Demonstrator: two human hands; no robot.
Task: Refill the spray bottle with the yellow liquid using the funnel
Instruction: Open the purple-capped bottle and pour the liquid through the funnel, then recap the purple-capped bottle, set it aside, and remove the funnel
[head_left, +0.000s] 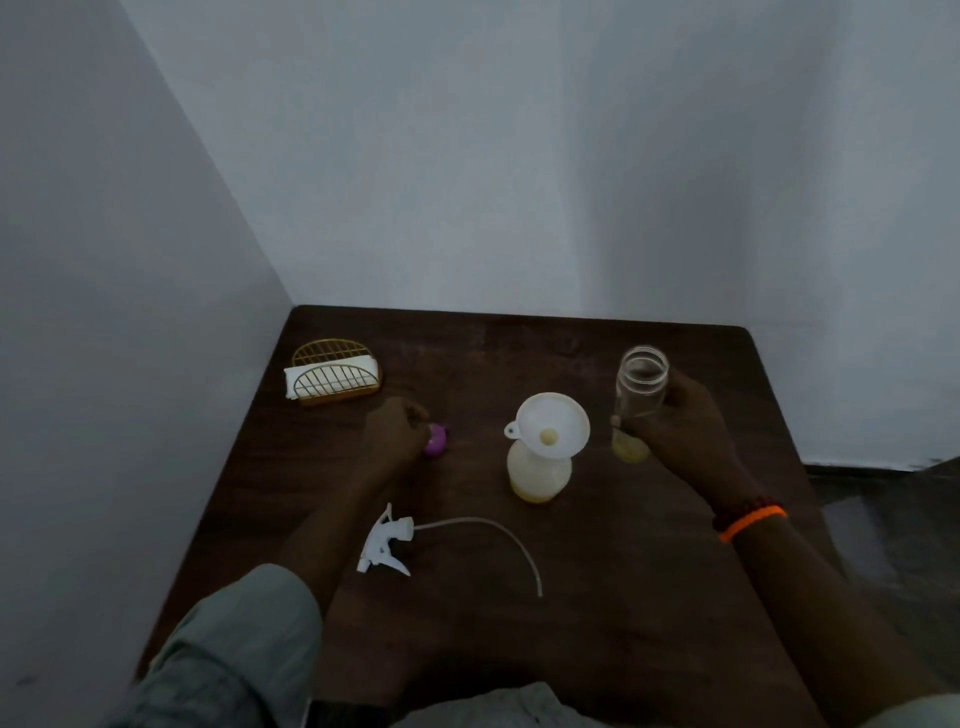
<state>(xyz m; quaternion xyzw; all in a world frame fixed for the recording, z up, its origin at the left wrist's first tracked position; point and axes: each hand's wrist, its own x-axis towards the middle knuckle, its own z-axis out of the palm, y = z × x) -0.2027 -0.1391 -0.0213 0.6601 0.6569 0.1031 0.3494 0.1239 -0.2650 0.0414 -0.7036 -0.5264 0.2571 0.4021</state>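
Purple cap on the dark bench, left hand curled on it, arm stretched fwd. Funnel sits in spray bottle w/ yellow liquid, center. Right hand grips clear, near-empty jar, upright.
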